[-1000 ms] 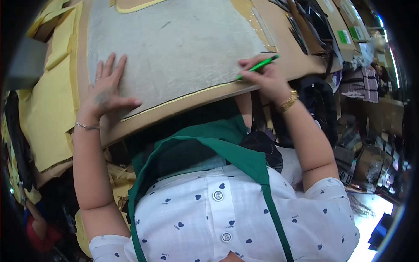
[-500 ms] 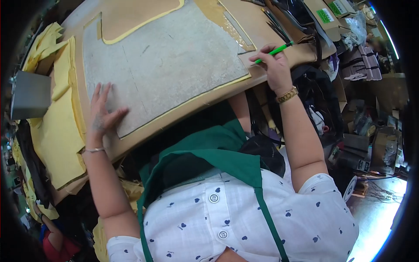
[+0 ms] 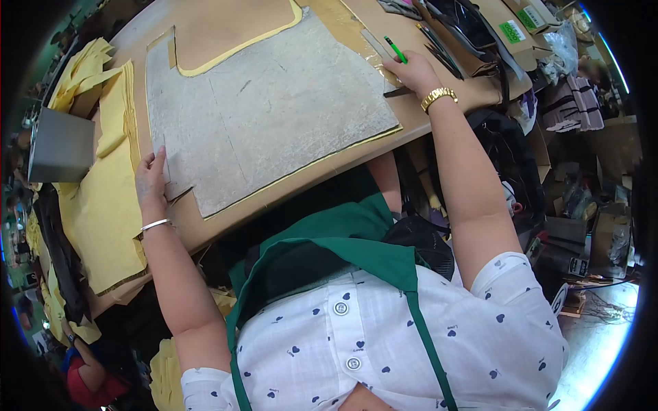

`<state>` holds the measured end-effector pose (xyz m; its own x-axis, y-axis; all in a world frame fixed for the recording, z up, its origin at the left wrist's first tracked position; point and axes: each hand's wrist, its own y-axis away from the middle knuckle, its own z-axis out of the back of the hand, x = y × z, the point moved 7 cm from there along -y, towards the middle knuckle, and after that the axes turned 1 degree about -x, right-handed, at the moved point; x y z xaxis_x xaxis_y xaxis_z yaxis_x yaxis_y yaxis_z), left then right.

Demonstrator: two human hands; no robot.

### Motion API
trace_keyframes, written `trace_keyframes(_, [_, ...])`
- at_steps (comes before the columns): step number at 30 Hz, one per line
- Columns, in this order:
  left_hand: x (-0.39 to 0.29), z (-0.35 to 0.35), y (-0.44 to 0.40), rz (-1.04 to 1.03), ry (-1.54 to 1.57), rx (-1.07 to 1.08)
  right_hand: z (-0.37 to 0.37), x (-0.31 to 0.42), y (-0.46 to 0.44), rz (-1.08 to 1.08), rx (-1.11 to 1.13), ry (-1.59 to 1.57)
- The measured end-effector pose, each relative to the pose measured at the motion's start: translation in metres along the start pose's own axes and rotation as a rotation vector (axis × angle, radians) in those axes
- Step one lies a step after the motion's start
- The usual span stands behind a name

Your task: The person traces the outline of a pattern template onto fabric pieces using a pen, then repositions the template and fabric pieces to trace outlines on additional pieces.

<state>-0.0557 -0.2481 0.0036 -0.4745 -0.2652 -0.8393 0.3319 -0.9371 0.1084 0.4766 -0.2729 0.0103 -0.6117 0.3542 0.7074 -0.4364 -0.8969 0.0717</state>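
Yellow cloth-like sheets (image 3: 103, 219), layered, desk (image 3: 473, 94) left side. Left hand (image 3: 152, 181): at grey sheet's left edge; whether grip pinches it, cannot tell. Flat grey sheet (image 3: 274, 113), notched, yellow-edged: on desk, between hands. Right hand (image 3: 417, 74): grip closed around slim green pen (image 3: 395, 51), near sheet's right edge.

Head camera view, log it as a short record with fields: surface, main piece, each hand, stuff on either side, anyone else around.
surface: tan tabletop
main piece: grey sheet with a cutout, yellow material showing along parts of its edge
left hand: at the sheet's left edge; grip unclear
right hand: holding a green pen, near the sheet's right edge
left side: layered yellow material, grey box
right side: cartons with green labels
others: person in red, lower left
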Motion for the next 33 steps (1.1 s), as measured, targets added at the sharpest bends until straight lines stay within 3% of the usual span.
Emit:
trace_keyframes(2, [0.007,0.003,-0.011,0.087,0.204,0.042,-0.006,-0.003,-0.004,-0.082,0.138,-0.321])
trace_keyframes(5, [0.012,0.005,-0.032,0.124,0.413,0.144,0.004,0.02,0.003,-0.1,0.139,-0.36])
trace_keyframes(9, [-0.004,0.006,-0.031,0.194,0.856,0.47,0.001,0.016,-0.022,-0.173,0.15,-0.498])
trace_keyframes(10, [0.002,0.01,-0.036,0.217,0.877,0.457,0.001,0.023,-0.019,-0.196,0.179,-0.644])
trace_keyframes(13, [0.015,0.01,-0.035,0.323,1.029,0.69,-0.002,0.031,-0.014,-0.274,0.259,-0.744])
trace_keyframes(16, [0.018,0.011,-0.027,0.341,1.173,0.66,-0.011,0.021,-0.024,-0.288,0.246,-0.725])
trace_keyframes(23, [0.038,0.006,-0.03,0.346,1.077,0.552,-0.029,0.018,-0.018,-0.283,0.307,-0.577])
trace_keyframes(27, [0.033,-0.002,-0.023,0.217,1.011,0.57,-0.023,0.016,-0.024,-0.013,0.255,-0.592])
trace_keyframes(30, [0.019,-0.003,-0.004,0.116,0.993,0.509,0.002,0.02,-0.004,0.029,0.173,-0.75])
trace_keyframes(31, [0.046,-0.003,-0.022,0.121,0.933,0.517,0.011,0.011,-0.004,0.068,0.181,-0.808])
trace_keyframes(33, [0.006,-0.003,0.015,0.211,0.642,0.286,0.039,-0.022,-0.005,0.07,0.07,-0.638])
